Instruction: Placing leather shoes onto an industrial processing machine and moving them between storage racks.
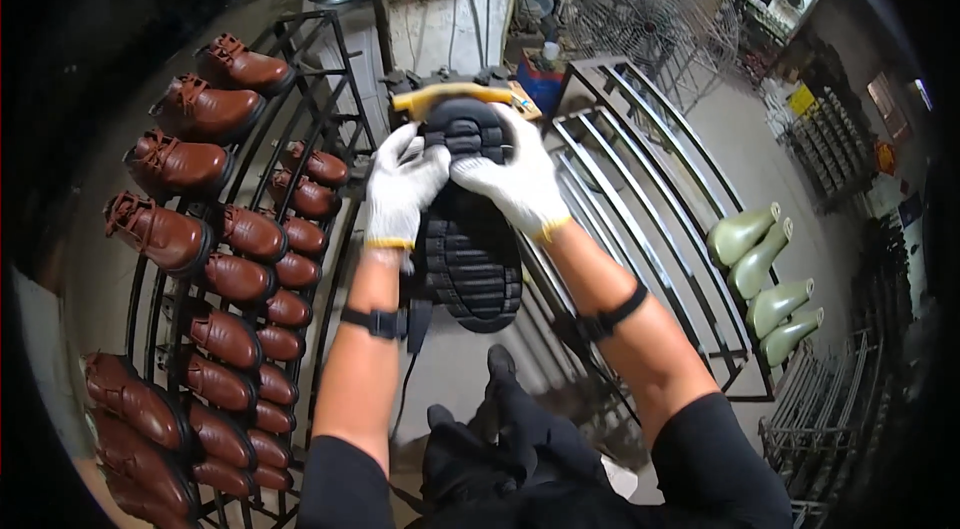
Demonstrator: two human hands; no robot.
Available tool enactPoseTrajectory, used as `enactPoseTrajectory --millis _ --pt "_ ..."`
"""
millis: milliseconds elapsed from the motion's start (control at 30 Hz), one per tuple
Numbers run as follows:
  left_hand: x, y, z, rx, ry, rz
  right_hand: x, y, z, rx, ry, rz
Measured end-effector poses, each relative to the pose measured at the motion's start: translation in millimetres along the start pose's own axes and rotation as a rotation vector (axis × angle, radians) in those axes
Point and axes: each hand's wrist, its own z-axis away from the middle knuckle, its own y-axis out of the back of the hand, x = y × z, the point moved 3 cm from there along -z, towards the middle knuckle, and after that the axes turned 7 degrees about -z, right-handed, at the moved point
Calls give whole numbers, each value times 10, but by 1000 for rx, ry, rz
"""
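1. White-gloved left hand [405,184] and white-gloved right hand [520,179] curl their fingers around the far end of a black, ridged rubber sole [470,254].
2. The sole faces tread-up, near a long yellow bar [410,103].
3. Brown leather lace-up shoes [165,234] stand at left.

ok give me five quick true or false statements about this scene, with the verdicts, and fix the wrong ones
1. The left hand and right hand are gloved in white. True.
2. Both hold a black ridged sole. True.
3. The brown shoes are on the right. False: the brown shoes are on the left.
4. Olive-green shoe forms are on the right. True.
5. A large fan stands lower left. False: the large fan is upper right.
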Motion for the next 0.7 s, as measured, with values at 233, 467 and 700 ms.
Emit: enactPoseTrajectory --millis 233,467,700 --pt "-173 216 -470 -307 -233 119 189 -85 -119 47 -131 38" --pt "-525 -304 902 171 -486 -717 56 531 468 -122 5 361" --pt "-787 272 1292 67 -110 -218 -151 255 781 -190 -64 372"
